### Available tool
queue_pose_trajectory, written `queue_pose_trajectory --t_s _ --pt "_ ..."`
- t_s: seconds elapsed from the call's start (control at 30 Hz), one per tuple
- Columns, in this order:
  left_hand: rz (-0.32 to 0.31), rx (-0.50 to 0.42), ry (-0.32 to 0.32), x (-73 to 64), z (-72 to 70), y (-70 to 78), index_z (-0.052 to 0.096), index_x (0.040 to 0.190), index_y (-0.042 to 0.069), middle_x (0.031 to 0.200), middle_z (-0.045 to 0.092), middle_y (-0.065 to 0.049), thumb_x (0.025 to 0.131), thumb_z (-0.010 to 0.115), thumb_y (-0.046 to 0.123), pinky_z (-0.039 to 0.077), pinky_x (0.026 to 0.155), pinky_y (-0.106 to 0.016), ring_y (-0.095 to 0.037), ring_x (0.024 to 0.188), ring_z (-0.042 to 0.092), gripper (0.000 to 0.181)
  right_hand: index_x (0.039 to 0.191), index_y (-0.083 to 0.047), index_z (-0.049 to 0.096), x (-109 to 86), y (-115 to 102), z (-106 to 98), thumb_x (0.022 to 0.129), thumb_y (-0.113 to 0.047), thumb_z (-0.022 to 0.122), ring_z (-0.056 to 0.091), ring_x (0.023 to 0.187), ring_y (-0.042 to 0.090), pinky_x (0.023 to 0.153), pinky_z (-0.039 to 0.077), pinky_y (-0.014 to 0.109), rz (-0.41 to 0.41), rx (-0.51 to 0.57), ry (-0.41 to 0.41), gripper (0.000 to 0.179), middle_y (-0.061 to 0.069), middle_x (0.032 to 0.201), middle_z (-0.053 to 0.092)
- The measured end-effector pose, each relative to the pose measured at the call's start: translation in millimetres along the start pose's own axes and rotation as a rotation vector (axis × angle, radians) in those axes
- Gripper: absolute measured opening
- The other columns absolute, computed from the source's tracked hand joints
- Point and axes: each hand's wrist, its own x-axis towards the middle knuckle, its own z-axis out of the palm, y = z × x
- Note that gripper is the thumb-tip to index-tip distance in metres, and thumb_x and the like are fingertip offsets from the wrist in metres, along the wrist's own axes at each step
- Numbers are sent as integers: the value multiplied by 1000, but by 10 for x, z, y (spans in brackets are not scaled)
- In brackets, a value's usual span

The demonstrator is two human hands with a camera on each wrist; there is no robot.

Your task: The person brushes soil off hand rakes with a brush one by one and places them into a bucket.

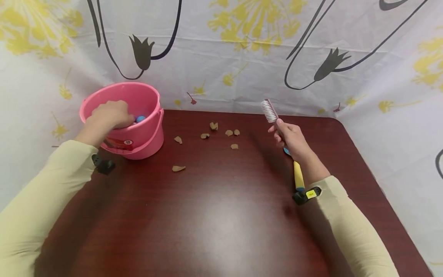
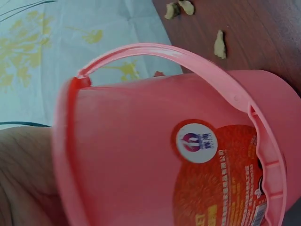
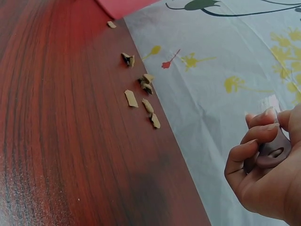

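My left hand reaches over the rim into the pink bucket, its fingers hidden inside. Close to that hand in the bucket shows a small blue round thing. Above the right part of the table, my right hand grips a hairbrush by its handle, white bristles up and away from the palm. In the right wrist view, fingers curl around the brownish handle, which has a hole at its end. Below the right forearm lies a yellow-handled utensil with blue ends, partly covered.
Several dry brown peel-like pieces lie scattered on the dark red-brown table, right of the bucket. A white cloth with yellow and grey flower prints hangs behind the table's far edge. The bucket's handle hangs down its side.
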Motion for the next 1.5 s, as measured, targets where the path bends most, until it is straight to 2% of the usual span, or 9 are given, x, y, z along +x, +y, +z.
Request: queue_pose_trajectory --t_s 0.2,0.5,0.6,0.73,0.9,1.07,1.13,1.27,1.5 --pt "41 36 64 -82 -58 64 57 103 -5 88 60 -20 95 63 34 47 77 -61 -48 92 55 40 106 13 58 -35 2 -77 105 -41 53 42 55 10 47 36 22 18 35 39 54 2 66 47" --pt "233 -45 618 -396 84 542 54 122 -6 108 58 -26 98 56 25 48 75 -66 -50 98 55 39 105 10 59 -124 -54 -289 106 -39 53 36 52 12 42 27 25 11 84 59 50 1 64 47" --pt "330 -123 707 -483 261 831 59 119 -1 104 62 -18 97 57 22 52 68 -59 -41 91 59 32 105 8 61 -164 -40 -395 105 -41 54 35 51 12 42 26 26 12 86 92 49 2 65 47" --pt "460 -269 556 -454 625 1253 62 114 8 97 68 -4 96 62 25 53 68 -44 -24 82 63 25 102 6 63 -244 13 -548 103 -40 57 33 49 12 44 24 28 3 71 159 46 2 65 47" --pt "504 -446 75 -199 1204 1819 62 112 13 100 70 1 99 63 35 54 77 -35 -18 88 67 26 102 -3 68 -361 101 -797 103 -38 58 35 52 13 45 25 33 -12 -116 214 37 0 66 45" --pt "443 -807 -355 -33 1728 2397 61 114 0 111 70 -19 101 65 25 59 80 -41 -36 98 67 28 101 -16 70 -489 126 -1097 104 -37 57 45 60 10 48 40 26 -15 -357 270 25 -1 71 50" --pt "373 -936 -462 -46 1905 2654 60 111 -4 115 67 -24 100 68 23 60 80 -43 -39 99 66 31 97 -19 70 -567 95 -1214 105 -32 57 47 60 10 47 42 24 -18 -361 284 20 -1 71 51" --pt "247 -964 -468 -125 2203 3193 54 116 -3 111 63 -18 94 75 32 60 75 -39 -29 89 66 46 90 -19 71 -754 -4 -1385 105 -21 57 45 56 11 44 38 23 -14 -220 283 21 1 67 49" --pt "180 -507 -184 -146 2533 3934 46 138 8 97 59 -1 80 71 72 52 61 -31 -18 67 64 90 86 -12 75 -971 35 -1639 103 -14 60 46 54 9 43 37 22 -15 -20 321 23 0 65 51"
